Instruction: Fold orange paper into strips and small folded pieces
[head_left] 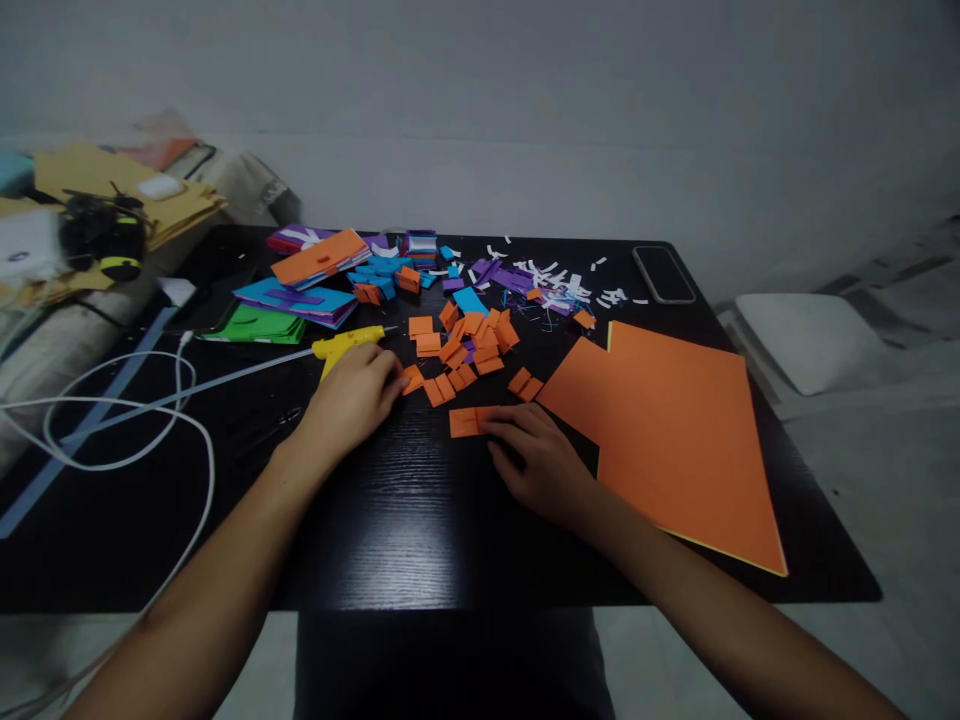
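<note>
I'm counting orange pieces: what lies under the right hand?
An orange paper piece shows its left part on the black table; the right hand covers some of its right part. Whatever else lies beneath the hand cannot be seen.

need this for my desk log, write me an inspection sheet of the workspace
Surface: black wood-grain table
Work things: folded orange paper pieces, heaped; yellow glue gun; large orange paper
Clutter: white paper scraps beyond the heap; smartphone at the far right
Left hand: at an orange piece, beside the glue gun
Right hand: on an orange strip
Cables: white cable looped across the table's left side
Surroundings: white seat right of the table; grey wall behind
</note>
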